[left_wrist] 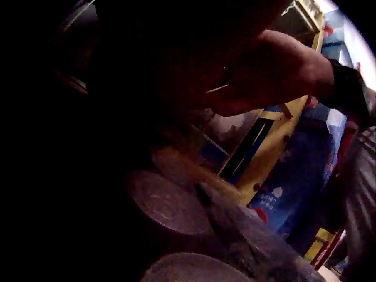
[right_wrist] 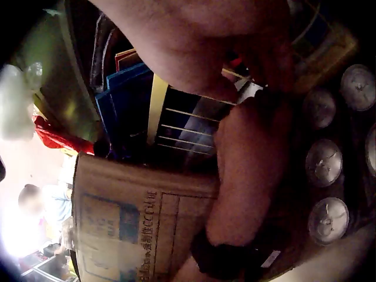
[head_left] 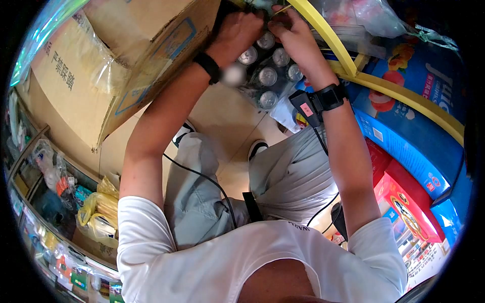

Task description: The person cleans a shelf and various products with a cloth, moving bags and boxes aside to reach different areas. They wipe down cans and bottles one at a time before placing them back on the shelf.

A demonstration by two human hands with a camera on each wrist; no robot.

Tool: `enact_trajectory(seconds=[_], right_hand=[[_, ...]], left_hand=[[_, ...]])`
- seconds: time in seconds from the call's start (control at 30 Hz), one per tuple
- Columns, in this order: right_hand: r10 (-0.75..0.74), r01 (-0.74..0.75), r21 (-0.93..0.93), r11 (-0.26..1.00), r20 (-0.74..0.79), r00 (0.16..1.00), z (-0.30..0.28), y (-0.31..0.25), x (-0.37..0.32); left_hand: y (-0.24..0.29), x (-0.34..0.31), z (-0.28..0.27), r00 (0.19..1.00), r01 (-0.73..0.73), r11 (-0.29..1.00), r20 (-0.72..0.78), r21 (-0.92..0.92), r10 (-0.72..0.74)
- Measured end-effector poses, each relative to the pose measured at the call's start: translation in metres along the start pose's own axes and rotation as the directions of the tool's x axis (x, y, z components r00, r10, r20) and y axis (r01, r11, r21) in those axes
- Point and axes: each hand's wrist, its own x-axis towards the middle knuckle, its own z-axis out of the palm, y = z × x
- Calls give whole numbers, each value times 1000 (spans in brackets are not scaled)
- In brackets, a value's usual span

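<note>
Several silver-topped cans (head_left: 268,76) (right_wrist: 324,162) stand upright under clear plastic. At their far end, my left hand (head_left: 238,34) (right_wrist: 249,158) is bent inward with its fingers curled; what they hold is hidden. Facing it, my right hand (head_left: 299,44) (left_wrist: 264,73) (right_wrist: 200,44) has bent fingers around a thin yellow strip (head_left: 281,10). The fingertips of both hands are close together, beside a small white piece (right_wrist: 250,90) in the right wrist view. The left wrist view is very dark, with two can tops (left_wrist: 170,201) low in it.
A large cardboard box (head_left: 76,86) stands left of the cans. A yellow metal frame (head_left: 404,96) curves along the right, over blue cartons (head_left: 404,146). A red box (head_left: 409,207) is lower right. Bagged goods (head_left: 98,217) fill a shelf at left. Tiled floor (head_left: 222,111) shows between.
</note>
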Motion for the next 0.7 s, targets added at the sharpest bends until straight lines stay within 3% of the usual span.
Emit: enact_trajectory(seconds=[0.03, 0.07, 0.1, 0.13, 0.17, 0.3, 0.37, 0.43, 0.47, 0.5, 0.57, 0.67, 0.7], right_hand=[[-1, 1, 2, 1000, -2, 1000, -1, 9, 6], [-133, 130, -75, 989, -38, 990, -1, 26, 17], [-264, 252, -157, 955, -61, 963, -2, 35, 23], [-267, 255, -155, 955, -63, 962, -4, 34, 24], [-239, 225, -178, 958, -58, 969, -4, 34, 26], [-136, 128, -123, 984, -56, 989, -3, 10, 4], [-140, 136, -77, 988, -47, 989, -3, 10, 2], [-130, 122, -128, 984, -57, 990, -2, 7, 3], [-134, 126, -128, 984, -54, 989, -3, 5, 3], [-108, 105, -92, 990, -32, 994, -4, -5, -3], [-72, 71, -50, 996, -12, 997, -3, -5, -6], [32, -32, -77, 996, 0, 999, -3, 1, 1], [65, -65, -94, 993, 2, 998, -4, -6, -1]], left_hand=[[-3, -12, 0, 996, -42, 998, -84, -47, 38], [-4, -21, 0, 983, -88, 992, -170, -90, 72], [0, -27, -6, 983, -90, 992, -170, -88, 74], [4, -33, -14, 1000, 4, 999, -13, -52, -5], [7, -38, -21, 986, 90, 996, 143, 3, -90], [21, -28, -32, 993, 118, 992, 10, 38, -118], [11, -19, -17, 995, 90, 992, 26, 83, -93], [7, -23, -5, 986, 151, 988, -70, 30, -149], [1, -20, 0, 989, 147, 988, 29, -54, -146], [1, -18, -5, 989, 147, 988, 29, -51, -145], [2, -13, -13, 988, 146, 957, -5, -250, -152], [-1, -2, -18, 984, 168, 966, 96, -198, -152], [-3, -5, -13, 991, 130, 966, 49, -226, -122]])
